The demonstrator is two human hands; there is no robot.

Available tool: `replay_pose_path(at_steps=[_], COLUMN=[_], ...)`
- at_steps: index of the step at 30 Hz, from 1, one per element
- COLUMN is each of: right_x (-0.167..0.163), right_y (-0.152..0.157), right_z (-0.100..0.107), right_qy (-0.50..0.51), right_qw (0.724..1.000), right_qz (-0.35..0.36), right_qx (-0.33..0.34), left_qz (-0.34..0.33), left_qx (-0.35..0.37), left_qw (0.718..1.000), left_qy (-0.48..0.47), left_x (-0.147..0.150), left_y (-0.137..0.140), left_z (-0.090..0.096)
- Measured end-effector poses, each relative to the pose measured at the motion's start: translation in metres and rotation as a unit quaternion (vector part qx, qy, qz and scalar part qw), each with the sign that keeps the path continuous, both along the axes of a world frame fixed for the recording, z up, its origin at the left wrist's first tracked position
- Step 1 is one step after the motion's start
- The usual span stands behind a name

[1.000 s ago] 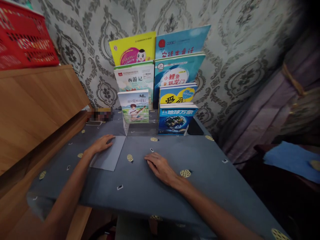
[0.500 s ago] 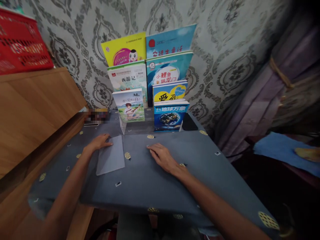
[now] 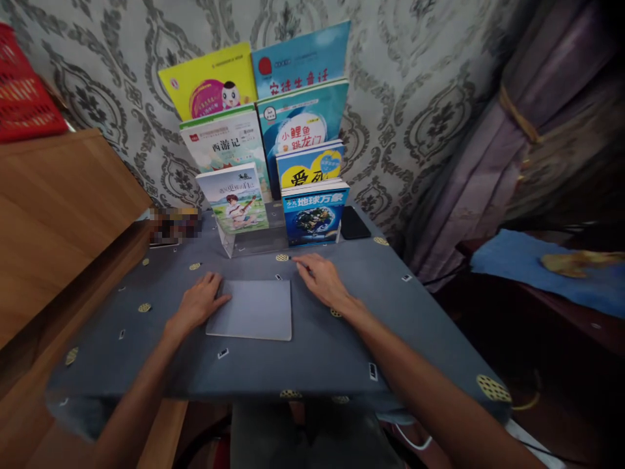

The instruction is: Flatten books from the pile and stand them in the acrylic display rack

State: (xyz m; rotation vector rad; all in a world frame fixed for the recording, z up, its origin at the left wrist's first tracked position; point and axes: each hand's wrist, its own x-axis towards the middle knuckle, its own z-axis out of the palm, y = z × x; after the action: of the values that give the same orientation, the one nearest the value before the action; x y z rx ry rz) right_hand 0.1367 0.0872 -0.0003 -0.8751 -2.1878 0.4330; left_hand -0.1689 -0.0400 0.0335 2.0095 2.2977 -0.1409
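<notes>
A plain pale grey thin booklet [image 3: 254, 311] lies flat on the cloth-covered table, its long side running left to right. At its upper left edge rests my left hand [image 3: 201, 299], fingers spread, the thumb lying over the booklet. My right hand [image 3: 322, 279] lies on the tablecloth to the right, beyond the booklet's far corner and apart from it. Its fingers are stretched forward and hold nothing. Behind both hands, a clear acrylic stand [image 3: 254, 242] carries several upright children's books, among them a blue book with a globe [image 3: 315, 220] and one with a guitar player [image 3: 237, 203].
A black phone-like slab [image 3: 355, 223] lies right of the stand. Blurred-out items [image 3: 174, 225] sit at the back left. A wooden cabinet [image 3: 58, 208] with a red basket [image 3: 24, 91] borders the left. Blue cloth [image 3: 547, 264] and a curtain [image 3: 463, 169] are on the right.
The booklet has gone from lying lengthwise to sideways and sits further right. My left hand has stayed at its left edge. The view has shifted, and my right hand appears a little nearer the stand.
</notes>
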Motion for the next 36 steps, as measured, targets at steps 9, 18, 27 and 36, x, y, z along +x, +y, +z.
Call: replay_pose_path(at_steps=[9, 18, 27, 36], right_x=[0.004, 0.016, 0.016, 0.018], right_y=[-0.002, 0.001, 0.004, 0.004], right_z=[0.009, 0.025, 0.023, 0.025], right_qy=[-0.018, 0.084, 0.069, -0.095], right_qw=[0.997, 0.99, 0.99, 0.985], right_qz=[-0.042, -0.081, -0.087, -0.108], right_qx=[-0.057, -0.08, -0.092, -0.097], left_qz=[-0.11, -0.068, -0.053, -0.044], left_qx=[-0.049, -0.095, -0.03, -0.009], left_qw=[0.993, 0.993, 0.998, 0.999], left_qy=[-0.013, 0.035, 0.005, -0.027], left_x=[0.006, 0.075, 0.103, 0.12], left_y=[0.012, -0.002, -0.007, -0.001], left_z=[0.009, 0.029, 0.021, 0.011])
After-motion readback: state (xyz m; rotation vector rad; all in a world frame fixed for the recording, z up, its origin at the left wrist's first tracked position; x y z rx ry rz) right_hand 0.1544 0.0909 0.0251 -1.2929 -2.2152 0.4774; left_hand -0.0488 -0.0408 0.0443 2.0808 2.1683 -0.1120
